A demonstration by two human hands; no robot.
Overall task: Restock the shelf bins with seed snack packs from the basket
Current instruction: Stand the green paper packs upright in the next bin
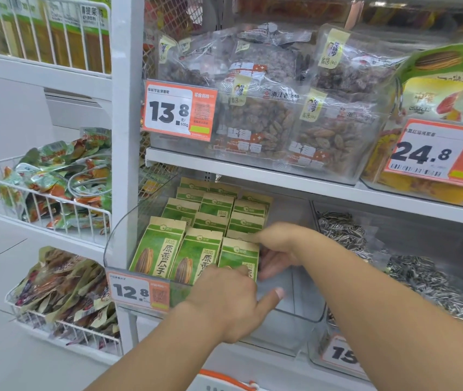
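So this is mid-restock on the lower shelf. Both hands are inside the clear shelf bin (pixel 289 311) with the 12.8 price tag (pixel 137 290) on its front. That bin is already packed on its left side with rows of green sunflower seed packs (pixel 210 218), standing upright, and the right part of the bin looks bare.

The left hand (pixel 224 294) is at the front-right pack (pixel 238 256), fingers curled over its face, index finger sticking out to the right. I'd call that gripping the pack, though the hand hides most of the contact. The right hand (pixel 278 246) reaches across to the top edge of the same pack; fingers look fairly straight, more pressing or steadying than grabbing, can't say for sure.

Looks like the step is seating that pack into line with the front row. The next move probably calls for letting go without tipping it, then fetching another from the basket (pixel 224 380), of which only an orange and white rim peeks in at the bottom edge.

Next door is a bin of loose striped seeds (pixel 343 230).
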